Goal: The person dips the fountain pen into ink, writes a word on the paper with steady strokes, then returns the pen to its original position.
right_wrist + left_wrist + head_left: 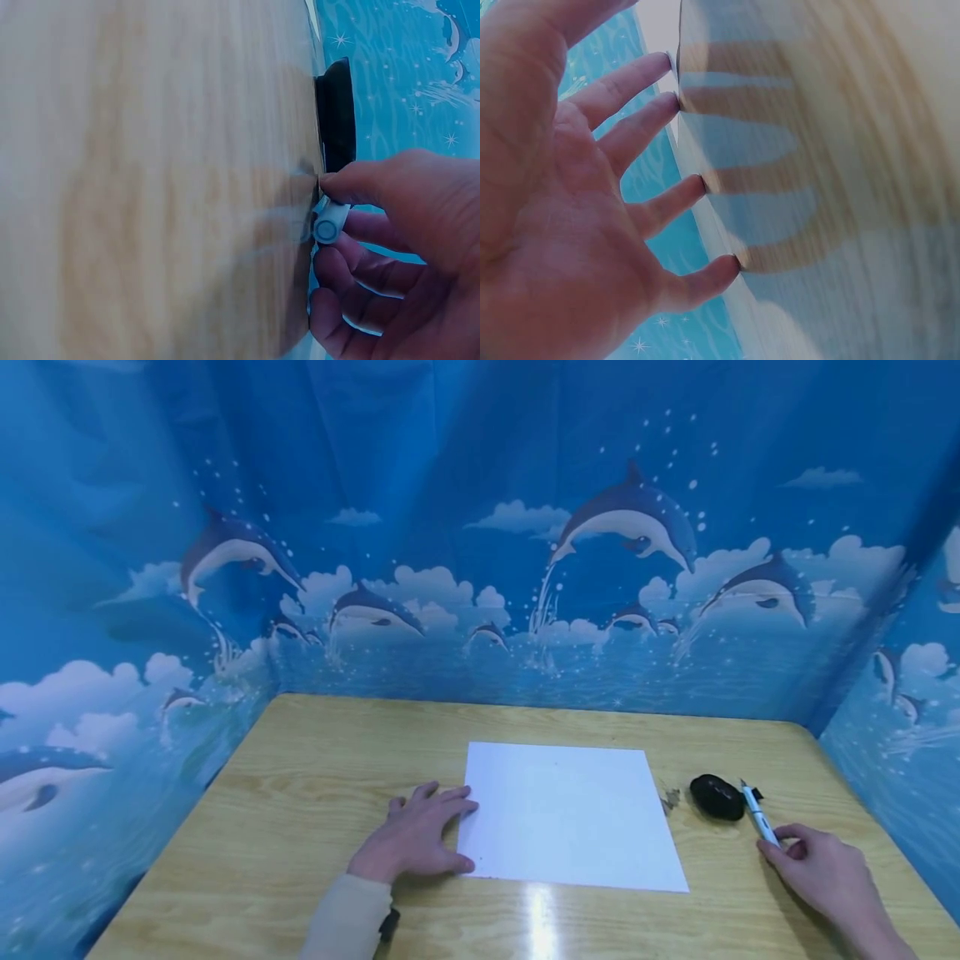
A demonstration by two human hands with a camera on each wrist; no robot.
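So the thing that mattered was the pen (761, 817): it sat over by the table's (337, 760) right edge, off the right side of the paper (566, 818), with the smooth black lump (717, 797) just beside it on the left. Its long axis ran up from the right hand (825, 872), point toward the far edge and tilted a bit left, so the blunt end was the bit in the grip. Right hand was obviously the nearer one. It had a narrow pinch on that end, thumb against fingers, low by the tabletop, coming in from the near right corner. Couldn't tell if the pen was lifted at all. Left hand (420, 835) was way across the paper, fingers spread wide, palm down, index and thumb tips touching its left edge, gripping nothing.
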